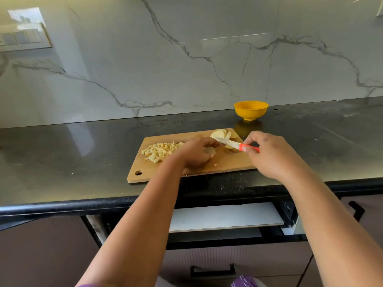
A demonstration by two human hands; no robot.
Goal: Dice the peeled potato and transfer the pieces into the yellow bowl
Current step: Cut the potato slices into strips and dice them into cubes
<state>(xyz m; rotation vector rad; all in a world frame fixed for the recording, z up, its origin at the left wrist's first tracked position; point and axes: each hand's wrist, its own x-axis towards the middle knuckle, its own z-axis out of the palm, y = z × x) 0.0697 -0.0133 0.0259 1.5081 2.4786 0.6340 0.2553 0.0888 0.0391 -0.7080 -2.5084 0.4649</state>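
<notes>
A wooden cutting board [228, 162] lies on the dark counter. On its left part sits a heap of diced potato [160, 151]. Round potato slices [221, 134] lie fanned at the board's far right corner. My left hand [196, 155] rests on the board's middle with its fingers curled over a potato slice. My right hand [269, 154] grips the orange handle of a small knife [234, 144], whose blade points left toward my left hand, just above the board. The yellow bowl [251, 110] stands behind the board near the wall; its inside is hidden.
The black counter [72, 154] runs left and right of the board, with a marble wall behind. Its front edge [83, 204] is just below the board. Under it an open drawer [226, 217] sticks out between my arms.
</notes>
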